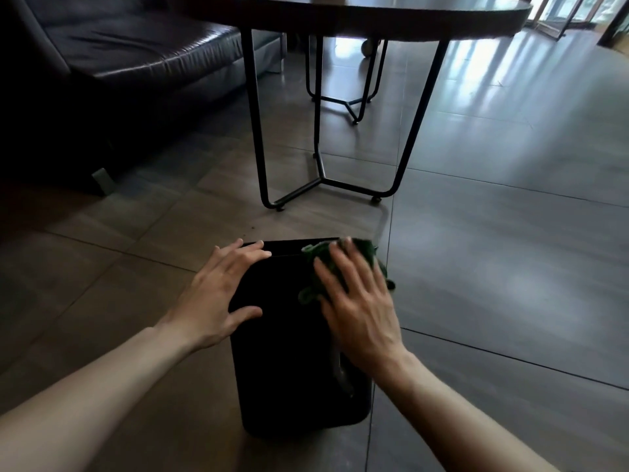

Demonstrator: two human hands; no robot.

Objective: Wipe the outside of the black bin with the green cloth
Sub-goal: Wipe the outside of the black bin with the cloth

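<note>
The black bin (pixel 289 362) lies on its side on the tiled floor in the lower middle of the view, one flat wall facing up. My left hand (pixel 218 298) rests flat on that wall near its left edge, fingers straight and spread. My right hand (pixel 357 308) presses the crumpled green cloth (pixel 316 267) against the bin's far right part, fingers extended over it. Most of the cloth is hidden under the hand; bits stick out at the left and the far right.
A dark round table (pixel 357 15) on thin black metal legs (pixel 289 195) stands just beyond the bin. A dark leather sofa (pixel 102 63) fills the upper left. Grey floor tiles (pixel 510 233) stretch to the right.
</note>
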